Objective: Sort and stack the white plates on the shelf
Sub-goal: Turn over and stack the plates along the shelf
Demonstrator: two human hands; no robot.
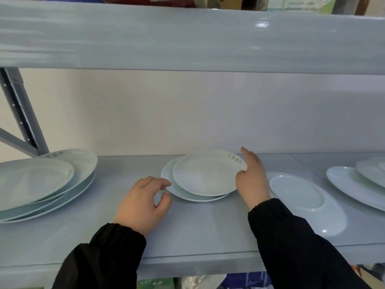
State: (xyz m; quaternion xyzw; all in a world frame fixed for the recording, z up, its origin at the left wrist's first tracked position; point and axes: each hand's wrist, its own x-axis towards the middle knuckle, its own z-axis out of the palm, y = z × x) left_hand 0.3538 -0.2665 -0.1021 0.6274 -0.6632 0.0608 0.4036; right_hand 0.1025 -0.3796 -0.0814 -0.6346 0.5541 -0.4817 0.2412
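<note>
Two small white plates lie stacked at the middle of the grey shelf (200,226). The top plate (205,174), with small grey lettering on its far rim, sits shifted to the right of the lower plate (183,195). My left hand (143,203) is at the lower plate's left rim, with curled forefinger and thumb pinching that edge. My right hand (252,180) stands upright against the top plate's right rim, fingers straight and the thumb touching the edge. Both arms wear black sleeves.
A stack of large white plates (41,180) sits at the shelf's left end by a grey upright post (20,113). Right of my right hand lies an oval plate (302,197), with more overlapping plates (358,184) beyond. The upper shelf's beam (187,38) hangs close overhead.
</note>
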